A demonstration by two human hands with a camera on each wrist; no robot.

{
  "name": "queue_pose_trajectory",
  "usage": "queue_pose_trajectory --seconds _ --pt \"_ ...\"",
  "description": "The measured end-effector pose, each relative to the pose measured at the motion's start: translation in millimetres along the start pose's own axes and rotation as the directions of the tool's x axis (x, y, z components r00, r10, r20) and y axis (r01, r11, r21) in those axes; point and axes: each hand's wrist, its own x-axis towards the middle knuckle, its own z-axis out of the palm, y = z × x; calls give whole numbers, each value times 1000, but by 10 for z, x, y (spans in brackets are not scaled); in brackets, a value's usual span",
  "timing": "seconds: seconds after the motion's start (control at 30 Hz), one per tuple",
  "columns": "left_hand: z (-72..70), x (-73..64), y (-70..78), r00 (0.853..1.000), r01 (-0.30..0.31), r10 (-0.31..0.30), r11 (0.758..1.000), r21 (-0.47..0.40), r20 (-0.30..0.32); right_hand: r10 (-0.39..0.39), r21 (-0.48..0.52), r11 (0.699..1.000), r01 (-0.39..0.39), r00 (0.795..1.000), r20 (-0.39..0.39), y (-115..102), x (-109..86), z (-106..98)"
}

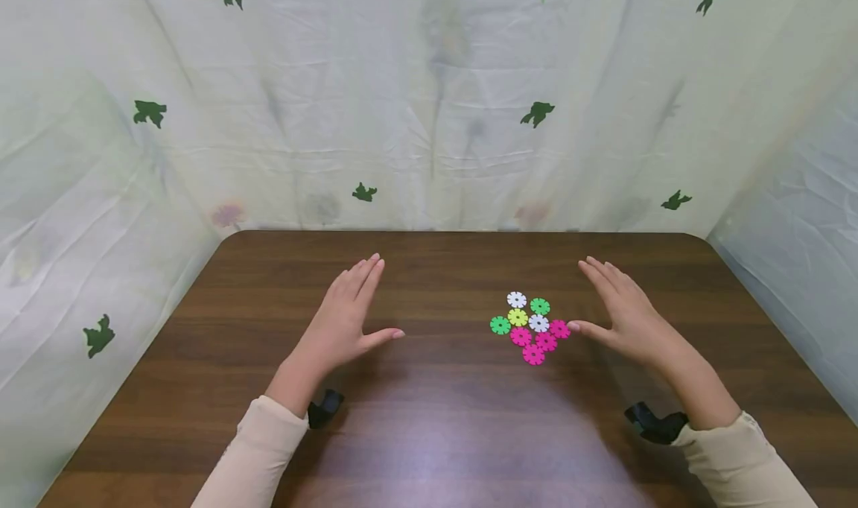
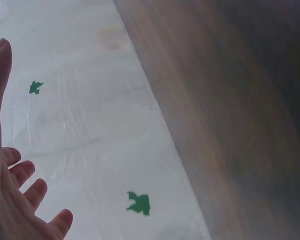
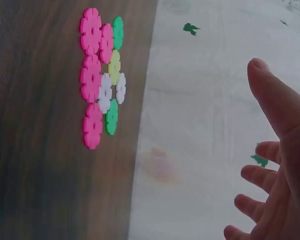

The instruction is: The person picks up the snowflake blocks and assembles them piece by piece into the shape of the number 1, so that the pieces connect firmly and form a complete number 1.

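Several flat notched plastic discs lie in a cluster on the brown table, right of the middle in the head view. Pink discs (image 1: 533,354) form the near side, a yellow disc (image 1: 518,317) sits among them, and green discs (image 1: 500,325) and white discs (image 1: 516,299) make up the rest. My left hand (image 1: 345,318) is held above the table left of the cluster, fingers straight, thumb out, holding nothing. Opposite it, my right hand (image 1: 626,314) is raised with fingers extended; its thumb tip overlaps the edge of the rightmost pink disc in the head view. In the right wrist view that thumb (image 3: 277,97) stands apart from the discs.
The wood-grain table (image 1: 429,433) has rounded far corners. A pale curtain (image 1: 402,106) with green leaf shapes hangs behind it and along both sides. Dark straps with a camera (image 1: 326,409) sit at each wrist, below the light sleeves.
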Motion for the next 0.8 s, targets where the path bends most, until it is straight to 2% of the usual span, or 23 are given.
queue_pose_trajectory --seconds 0.13,0.23,0.47,0.8 --pt "102 18 79 999 -5 2 996 -84 -34 -22 45 999 23 999 -24 28 -15 59" --pt "168 32 141 999 16 -21 989 -150 -34 -26 79 996 28 999 -34 55 -27 107" --pt "293 90 292 997 81 -83 957 -278 4 58 157 986 -59 998 12 112 -54 243" --pt "496 196 449 992 127 -125 903 -411 32 92 212 972 -99 995 42 222 -92 448"
